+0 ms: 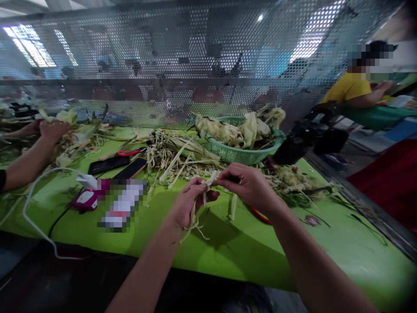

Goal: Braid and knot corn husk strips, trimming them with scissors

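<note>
My left hand [189, 202] is closed around a bundle of pale husk strips [195, 217] that hang down below the fist over the green table [234, 252]. Just to its right, my right hand [249, 184] pinches the upper end of one pale strip [210, 179], fingertips touching those of the left hand. A loose strip [233, 206] dangles under the right hand. Behind both hands lies a heap of pale strips and husks [176, 158].
A green basket [243, 152] with husks stands at the back. Two dark phones [109, 164] and red-handled scissors [130, 152] lie left of centre, with a pink device [86, 199] and white cable [32, 217]. Another person's arm [29, 158] reaches in at left; a person in yellow [350, 87] sits far right.
</note>
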Motion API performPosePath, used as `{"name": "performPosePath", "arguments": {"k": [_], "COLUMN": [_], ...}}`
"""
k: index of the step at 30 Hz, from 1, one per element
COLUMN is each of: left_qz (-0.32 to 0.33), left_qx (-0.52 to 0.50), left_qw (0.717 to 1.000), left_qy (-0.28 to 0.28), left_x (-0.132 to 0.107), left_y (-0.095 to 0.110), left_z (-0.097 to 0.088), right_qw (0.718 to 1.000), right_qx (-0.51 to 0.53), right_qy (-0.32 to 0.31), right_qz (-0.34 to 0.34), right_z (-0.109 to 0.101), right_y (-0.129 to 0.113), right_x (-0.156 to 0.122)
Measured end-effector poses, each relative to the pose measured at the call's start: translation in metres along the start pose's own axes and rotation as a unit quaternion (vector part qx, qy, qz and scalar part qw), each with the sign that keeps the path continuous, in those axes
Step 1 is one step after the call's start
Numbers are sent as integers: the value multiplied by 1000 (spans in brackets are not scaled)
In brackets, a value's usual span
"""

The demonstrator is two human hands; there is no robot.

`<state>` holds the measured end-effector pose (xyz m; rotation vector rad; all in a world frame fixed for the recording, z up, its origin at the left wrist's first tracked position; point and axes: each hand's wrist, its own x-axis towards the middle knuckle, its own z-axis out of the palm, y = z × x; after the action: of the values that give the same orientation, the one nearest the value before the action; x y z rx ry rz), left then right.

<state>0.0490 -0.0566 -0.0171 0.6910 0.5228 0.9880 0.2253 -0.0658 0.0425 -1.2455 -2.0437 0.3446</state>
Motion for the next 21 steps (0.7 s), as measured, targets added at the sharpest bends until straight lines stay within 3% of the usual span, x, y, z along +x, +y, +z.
{"name": "performPosePath", "arguments": {"k": [5, 10, 15, 18, 21], "left_qz": [12, 55, 60, 72, 88], "left_qx": [36, 98, 159, 216, 289], "left_qw": [999, 992, 982, 970, 951], "left_qy": [19, 56, 89, 84, 65], "left_x": [0, 2, 3, 3, 3], "left_y": [-1, -1, 0, 0, -3], "left_z": [-2, -7, -8, -8, -9], "right_qw": [1000, 998, 996, 990, 993], "right_qx": [10, -16, -21, 28, 31], "right_qy": [6, -51, -61, -96, -97], "right_qz": [9, 38, 64, 96, 61], "right_z": [2, -6, -10, -6, -4], "right_y": [2, 9, 10, 5, -3], "right_x": [1, 1, -1, -1, 0]}}
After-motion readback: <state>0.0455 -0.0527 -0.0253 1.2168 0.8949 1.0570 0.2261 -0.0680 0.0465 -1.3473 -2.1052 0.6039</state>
